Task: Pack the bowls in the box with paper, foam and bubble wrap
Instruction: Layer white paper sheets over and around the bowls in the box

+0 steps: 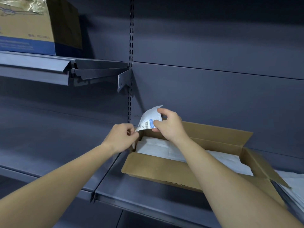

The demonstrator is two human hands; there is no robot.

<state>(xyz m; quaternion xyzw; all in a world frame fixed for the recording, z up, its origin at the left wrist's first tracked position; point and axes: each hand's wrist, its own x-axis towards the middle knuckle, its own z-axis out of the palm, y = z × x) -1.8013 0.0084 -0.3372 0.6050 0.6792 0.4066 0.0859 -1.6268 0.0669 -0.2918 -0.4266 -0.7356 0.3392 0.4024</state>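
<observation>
Forward on a grey-blue metal shelf sits the box, left hand and right hand pinching a label above it.

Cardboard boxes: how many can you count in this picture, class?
2. The open box sits on the lower shelf, at right; the other box stands on the upper left shelf. More may be hidden.

No text is legible: the white barcode label at frame centre and print on the upper-left carton are blurred.
</observation>
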